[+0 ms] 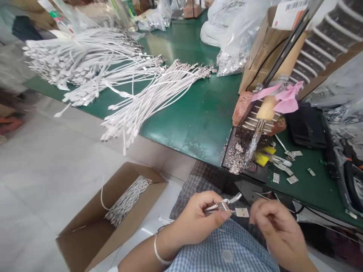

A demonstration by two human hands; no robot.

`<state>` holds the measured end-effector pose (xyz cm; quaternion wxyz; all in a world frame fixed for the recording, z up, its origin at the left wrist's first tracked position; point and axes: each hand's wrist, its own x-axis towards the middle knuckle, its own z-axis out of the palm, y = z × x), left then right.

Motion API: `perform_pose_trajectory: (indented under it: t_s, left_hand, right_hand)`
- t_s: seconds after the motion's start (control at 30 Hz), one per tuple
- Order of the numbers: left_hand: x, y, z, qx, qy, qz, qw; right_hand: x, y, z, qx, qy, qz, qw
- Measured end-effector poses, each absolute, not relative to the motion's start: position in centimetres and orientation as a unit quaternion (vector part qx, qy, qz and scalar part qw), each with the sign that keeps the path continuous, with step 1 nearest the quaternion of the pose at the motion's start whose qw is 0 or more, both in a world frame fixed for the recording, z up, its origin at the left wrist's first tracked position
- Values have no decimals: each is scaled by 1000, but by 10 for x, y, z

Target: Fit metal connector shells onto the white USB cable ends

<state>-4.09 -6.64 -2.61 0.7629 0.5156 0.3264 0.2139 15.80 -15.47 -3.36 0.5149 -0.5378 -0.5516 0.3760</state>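
Observation:
My left hand is closed in a pinch on the metal end of a thin white cable, held over my lap. A small flat metal shell sits at the cable's tip, between both hands. My right hand is curled just to the right of it, fingers bent toward the shell; whether they grip it is unclear. A white bangle circles my left wrist.
A green table carries a big spread of white cables, plastic bags of metal parts, a soldering iron on a stand and loose metal shells. An open cardboard box with cables stands on the floor at left.

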Motion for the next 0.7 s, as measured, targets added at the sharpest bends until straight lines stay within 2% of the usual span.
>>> perform_pose_trajectory:
  t_s: [0.07,0.17,0.37,0.7]
  left_hand:
    - [-38,-64,-25,561,317,180,743]
    - [-35,-60,-21,625,283,149,712]
    - [-35,-53,-14,675,278,173,661]
    - [-25,-50,-11,544,323,143,761]
  right_hand:
    - [166,-154,-25,-532,-570,339,527]
    - [168,-149,-17,-518,-634,312,482]
    - [158,-142,-21,-532,-572,378,496]
    - [151,-140,-20,-533,-513,427,520]
